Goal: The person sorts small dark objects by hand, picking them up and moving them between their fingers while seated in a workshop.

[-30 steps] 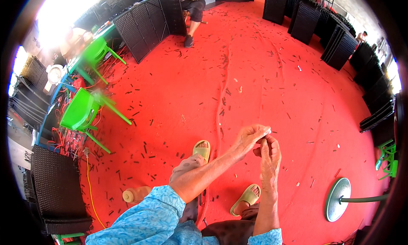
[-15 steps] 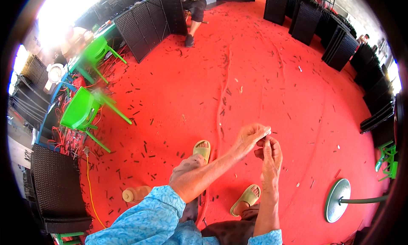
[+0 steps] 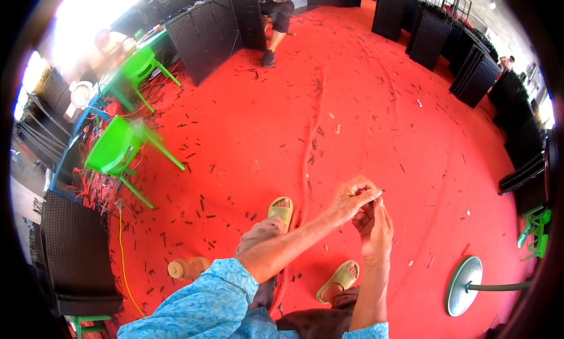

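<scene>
My left hand (image 3: 354,201) and my right hand (image 3: 376,232) meet in front of me, above the red floor. The left thumb and forefinger are pinched together. Right at their tips, the upturned fingertips of the right hand touch them, its other fingers curled. Whatever sits between the fingertips is too small and too hidden to name. Below the hands lie my feet in olive slides (image 3: 341,280), one forward on the left and one nearer on the right.
Dark strip scraps litter the red carpet (image 3: 405,221). Green chairs (image 3: 114,144) and a table line the left, beside stacked black woven panels (image 3: 76,245). A round metal base with a pole (image 3: 464,286) lies at right. A seated person (image 3: 276,13) handles a panel (image 3: 205,39) at the back.
Both hands sit slightly lower and farther right in view, still together. The right hand has turned a little, showing more palm. The whole scene has shifted slightly with my head.
</scene>
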